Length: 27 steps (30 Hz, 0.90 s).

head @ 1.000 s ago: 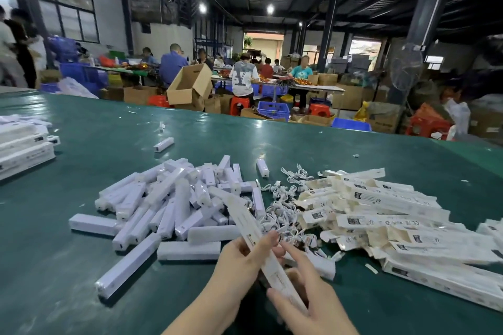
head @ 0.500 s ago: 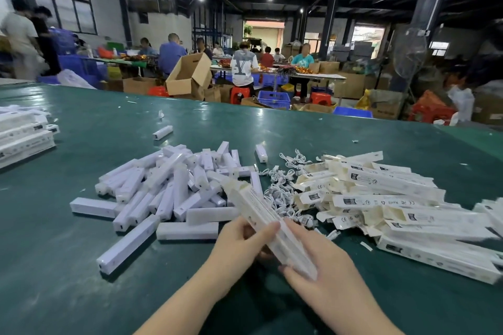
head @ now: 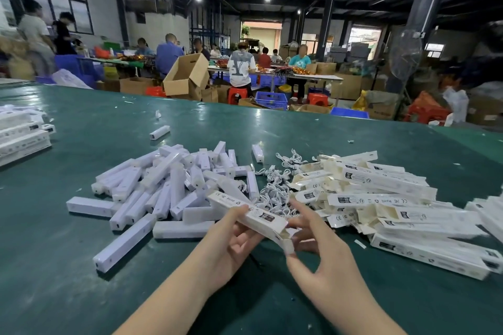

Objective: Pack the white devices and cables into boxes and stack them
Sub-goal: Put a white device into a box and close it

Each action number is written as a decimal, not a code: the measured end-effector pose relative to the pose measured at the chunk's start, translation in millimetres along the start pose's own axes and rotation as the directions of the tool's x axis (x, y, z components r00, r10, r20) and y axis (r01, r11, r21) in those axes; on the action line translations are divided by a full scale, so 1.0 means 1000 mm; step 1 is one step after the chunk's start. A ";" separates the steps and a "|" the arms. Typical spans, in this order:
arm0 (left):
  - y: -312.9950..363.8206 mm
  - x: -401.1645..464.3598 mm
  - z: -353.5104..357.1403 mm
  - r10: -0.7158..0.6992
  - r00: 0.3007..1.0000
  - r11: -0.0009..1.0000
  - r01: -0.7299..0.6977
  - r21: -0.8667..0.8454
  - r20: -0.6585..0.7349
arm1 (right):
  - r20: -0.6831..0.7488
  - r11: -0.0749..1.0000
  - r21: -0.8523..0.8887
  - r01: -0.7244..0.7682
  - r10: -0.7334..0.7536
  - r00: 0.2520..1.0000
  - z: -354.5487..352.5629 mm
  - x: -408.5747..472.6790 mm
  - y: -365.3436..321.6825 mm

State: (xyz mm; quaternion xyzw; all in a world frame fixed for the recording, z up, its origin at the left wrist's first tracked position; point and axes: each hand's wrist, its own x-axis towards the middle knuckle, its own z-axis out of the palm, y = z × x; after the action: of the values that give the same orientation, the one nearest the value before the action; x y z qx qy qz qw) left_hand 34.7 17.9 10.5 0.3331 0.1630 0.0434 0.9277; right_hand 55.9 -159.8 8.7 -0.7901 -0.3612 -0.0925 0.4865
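Note:
My left hand (head: 231, 242) grips a long white printed box (head: 246, 212) from below, held above the green table (head: 81, 294). My right hand (head: 318, 250) is at the box's near end, thumb and fingers on its open flap (head: 287, 243). A heap of several white bar-shaped devices (head: 163, 187) lies to the left of the box. Small coiled white cables (head: 275, 190) lie in the middle behind my hands. A pile of flat white boxes (head: 381, 198) spreads to the right.
A stack of packed white boxes (head: 21, 139) sits at the table's far left edge. Loose devices (head: 159, 132) lie farther back. Beyond the table are seated workers, cardboard cartons (head: 187, 75), blue crates (head: 272, 99) and red stools.
The box has been turned in my hands so its printed side faces up and lies flatter. My right hand slid from along the box's side to its near end flap.

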 end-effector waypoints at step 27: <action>-0.001 -0.002 -0.001 -0.030 0.995 0.988 0.016 0.156 0.090 | -0.048 0.998 0.049 -0.026 0.028 0.998 0.013 -0.002 -0.004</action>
State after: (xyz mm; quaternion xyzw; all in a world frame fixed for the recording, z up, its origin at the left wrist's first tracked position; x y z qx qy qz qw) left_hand 32.0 17.6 10.0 0.4040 0.1267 0.0044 0.9059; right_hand 49.1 -148.2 4.3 -0.7805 -0.3405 -0.0965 0.5153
